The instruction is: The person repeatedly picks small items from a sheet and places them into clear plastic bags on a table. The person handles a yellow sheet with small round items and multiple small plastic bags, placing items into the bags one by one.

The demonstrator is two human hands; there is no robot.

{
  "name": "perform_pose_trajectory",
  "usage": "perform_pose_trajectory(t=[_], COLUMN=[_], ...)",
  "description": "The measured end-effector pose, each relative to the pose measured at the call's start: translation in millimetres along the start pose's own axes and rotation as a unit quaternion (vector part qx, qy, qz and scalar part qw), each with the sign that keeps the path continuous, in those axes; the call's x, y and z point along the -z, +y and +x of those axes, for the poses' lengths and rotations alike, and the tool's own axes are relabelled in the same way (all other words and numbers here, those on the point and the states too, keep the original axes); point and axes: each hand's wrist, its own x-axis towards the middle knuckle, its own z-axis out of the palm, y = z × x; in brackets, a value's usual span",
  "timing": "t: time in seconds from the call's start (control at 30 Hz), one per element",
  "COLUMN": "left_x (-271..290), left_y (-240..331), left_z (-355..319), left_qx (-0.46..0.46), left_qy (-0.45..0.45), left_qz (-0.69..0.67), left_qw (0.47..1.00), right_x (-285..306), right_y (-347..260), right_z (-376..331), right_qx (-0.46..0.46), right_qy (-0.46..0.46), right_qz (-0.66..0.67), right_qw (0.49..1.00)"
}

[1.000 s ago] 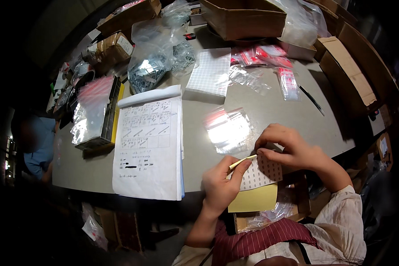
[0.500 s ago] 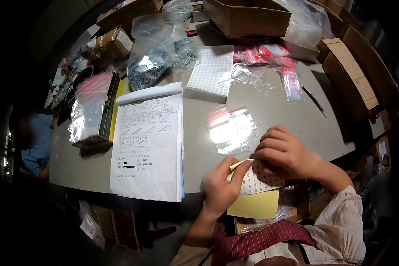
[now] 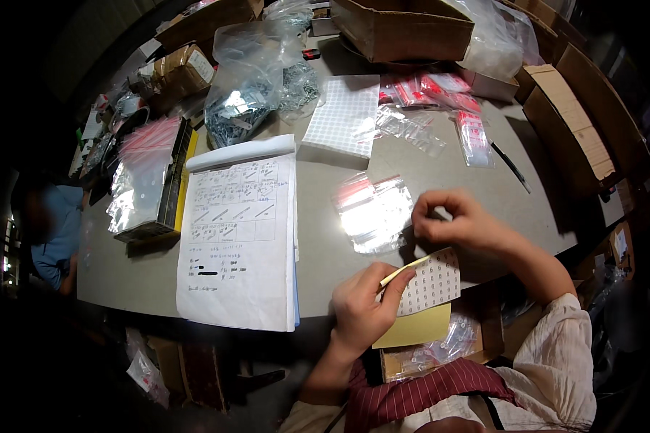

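Observation:
My left hand grips a sheet of stickers at its left side, thumb on top. The sheet is white with rows of small printed marks, and its edge is folded over. Its yellow backing shows below the white face. My right hand is raised just beyond the sheet, thumb and forefinger pinched together. Whatever lies between those fingertips is too small to make out. Close to its left, several small clear zip bags lie overlapping on the table, shining in the light.
Left of my hands lies a clipped stack of papers; beyond it stands a box of zip bags. Farther back are a bag of metal screws, a sheet of round stickers and a cardboard box. A pen lies right.
My right hand has lifted off the sticker sheet and moved slightly away toward the zip bags, fingers pinched. My left hand keeps its hold, and more of the sheet's right side shows.

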Motion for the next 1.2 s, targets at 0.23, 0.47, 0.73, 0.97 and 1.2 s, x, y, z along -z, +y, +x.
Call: perform_pose_trajectory(t=[0.23,0.47,0.73,0.97,1.2], left_x=[5,7,15,14,8], left_y=[1,6,2,0,9], left_z=[-1,0,-20,-18,-10], left_qx=[-0.009,-0.013,0.060,0.128,0.135], left_qy=[-0.020,-0.012,0.015,0.013,-0.017], left_qz=[-0.001,-0.033,-0.194,-0.272,-0.245], left_qw=[1.000,0.999,0.979,0.954,0.960], right_x=[11,17,38,14,-13], right_y=[9,29,24,23,-2], right_z=[46,34,-59,-127,-98], right_qx=[0.357,0.408,0.312,0.253,0.190], right_qy=[0.149,0.069,-0.006,-0.044,0.100], right_qz=[-0.489,-0.533,-0.436,-0.121,-0.094], right_qw=[0.782,0.738,0.844,0.959,0.972])
